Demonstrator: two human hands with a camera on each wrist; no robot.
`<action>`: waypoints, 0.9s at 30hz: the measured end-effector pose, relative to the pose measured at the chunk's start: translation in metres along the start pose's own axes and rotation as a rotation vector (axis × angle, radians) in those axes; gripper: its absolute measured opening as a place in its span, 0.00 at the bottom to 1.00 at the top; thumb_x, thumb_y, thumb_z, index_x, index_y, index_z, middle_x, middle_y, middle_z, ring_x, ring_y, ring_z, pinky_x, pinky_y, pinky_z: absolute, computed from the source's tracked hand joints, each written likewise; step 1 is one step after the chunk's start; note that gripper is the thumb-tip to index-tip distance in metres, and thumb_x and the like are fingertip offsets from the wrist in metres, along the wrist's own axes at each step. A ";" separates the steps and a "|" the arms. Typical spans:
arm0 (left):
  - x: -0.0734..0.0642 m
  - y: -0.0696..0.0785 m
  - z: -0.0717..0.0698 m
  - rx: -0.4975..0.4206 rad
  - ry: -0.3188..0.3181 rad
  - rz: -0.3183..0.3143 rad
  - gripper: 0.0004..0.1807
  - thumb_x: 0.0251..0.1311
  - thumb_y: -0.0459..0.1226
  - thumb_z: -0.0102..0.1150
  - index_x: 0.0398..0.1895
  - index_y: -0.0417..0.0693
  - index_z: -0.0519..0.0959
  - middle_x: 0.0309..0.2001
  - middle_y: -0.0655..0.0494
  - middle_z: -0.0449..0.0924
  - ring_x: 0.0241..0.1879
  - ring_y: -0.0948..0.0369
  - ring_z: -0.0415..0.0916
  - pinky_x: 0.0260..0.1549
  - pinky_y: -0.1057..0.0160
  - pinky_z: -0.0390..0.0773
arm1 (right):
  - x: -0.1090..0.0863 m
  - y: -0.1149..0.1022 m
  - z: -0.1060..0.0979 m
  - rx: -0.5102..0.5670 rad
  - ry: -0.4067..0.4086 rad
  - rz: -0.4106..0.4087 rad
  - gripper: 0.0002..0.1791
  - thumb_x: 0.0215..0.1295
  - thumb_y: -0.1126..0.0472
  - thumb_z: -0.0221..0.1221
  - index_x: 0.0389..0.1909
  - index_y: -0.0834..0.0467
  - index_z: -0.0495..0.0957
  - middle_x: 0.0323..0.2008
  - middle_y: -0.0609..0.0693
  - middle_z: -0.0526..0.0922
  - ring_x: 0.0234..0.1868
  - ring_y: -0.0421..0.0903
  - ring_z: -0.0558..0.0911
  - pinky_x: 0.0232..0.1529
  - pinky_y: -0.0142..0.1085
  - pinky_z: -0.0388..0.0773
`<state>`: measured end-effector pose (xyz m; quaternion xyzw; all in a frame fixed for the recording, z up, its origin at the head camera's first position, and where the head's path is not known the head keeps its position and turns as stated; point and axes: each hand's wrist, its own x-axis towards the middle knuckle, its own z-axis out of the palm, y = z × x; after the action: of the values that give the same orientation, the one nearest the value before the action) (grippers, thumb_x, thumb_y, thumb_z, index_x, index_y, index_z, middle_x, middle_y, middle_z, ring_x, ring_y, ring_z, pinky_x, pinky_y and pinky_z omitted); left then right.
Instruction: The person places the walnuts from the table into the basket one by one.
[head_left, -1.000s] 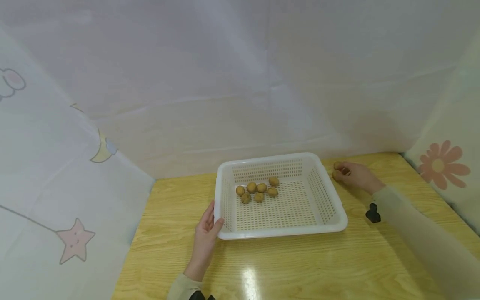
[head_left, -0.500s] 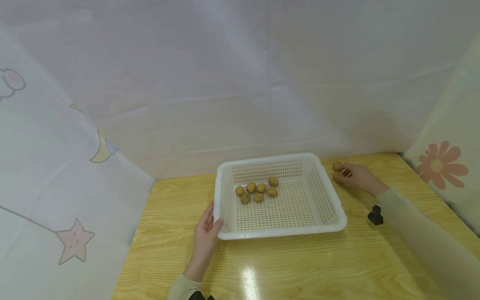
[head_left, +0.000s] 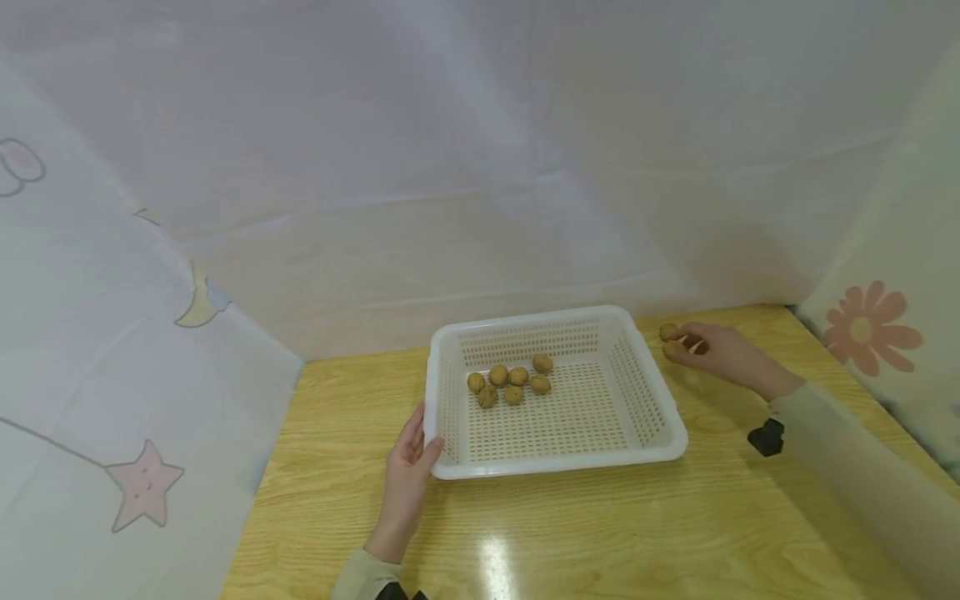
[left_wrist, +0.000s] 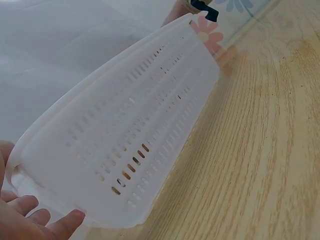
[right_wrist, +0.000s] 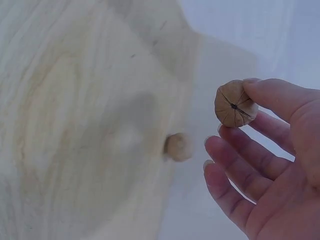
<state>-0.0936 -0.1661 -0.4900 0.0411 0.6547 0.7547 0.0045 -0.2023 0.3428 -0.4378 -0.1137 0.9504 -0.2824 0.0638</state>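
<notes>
A white plastic basket (head_left: 570, 462) with slotted walls sits on the wooden table, several walnuts (head_left: 517, 377) grouped in its left half. My left hand (head_left: 411, 467) grips the basket's left rim, thumb on top; in the left wrist view its fingers (left_wrist: 67, 225) lie under the edge. To the right of the basket, my right hand (head_left: 712, 354) pinches one walnut (right_wrist: 232, 102) between thumb and fingers, the other fingers loosely bent. A second walnut (right_wrist: 178, 146) rests on the table just beyond, near the back edge.
The wood-grain table (head_left: 360, 408) reaches back to a pale hanging cloth (head_left: 420, 275). Patterned cloth with a star (head_left: 146, 487) closes the left side, and cloth with a flower (head_left: 866, 329) the right. Each sleeve carries a dark wrist mount (head_left: 767, 437).
My right hand has shifted slightly to the right with its walnut, while the second walnut stays put. The left hand keeps its grip on the basket. The head view has shifted a little.
</notes>
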 end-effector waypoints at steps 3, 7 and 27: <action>0.000 0.000 0.000 -0.008 0.013 -0.012 0.37 0.76 0.29 0.52 0.83 0.38 0.51 0.81 0.43 0.54 0.78 0.44 0.57 0.66 0.63 0.74 | -0.004 -0.013 -0.005 -0.008 0.007 -0.019 0.28 0.76 0.43 0.60 0.65 0.59 0.77 0.56 0.61 0.83 0.51 0.57 0.83 0.47 0.53 0.84; 0.000 -0.001 -0.001 -0.013 0.013 -0.014 0.37 0.76 0.28 0.52 0.83 0.39 0.51 0.81 0.43 0.53 0.77 0.44 0.58 0.68 0.58 0.73 | -0.007 -0.029 -0.010 -0.036 0.017 -0.070 0.27 0.75 0.45 0.61 0.64 0.61 0.78 0.55 0.58 0.84 0.50 0.54 0.83 0.46 0.50 0.84; -0.001 0.001 0.001 -0.001 0.010 0.004 0.37 0.76 0.29 0.53 0.83 0.37 0.51 0.81 0.40 0.54 0.77 0.42 0.58 0.64 0.63 0.77 | 0.004 -0.102 -0.013 -0.122 -0.034 -0.188 0.23 0.73 0.44 0.64 0.58 0.56 0.82 0.46 0.46 0.85 0.47 0.46 0.82 0.45 0.45 0.82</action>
<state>-0.0928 -0.1652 -0.4893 0.0387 0.6543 0.7552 -0.0003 -0.1902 0.2657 -0.3706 -0.2110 0.9497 -0.2267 0.0459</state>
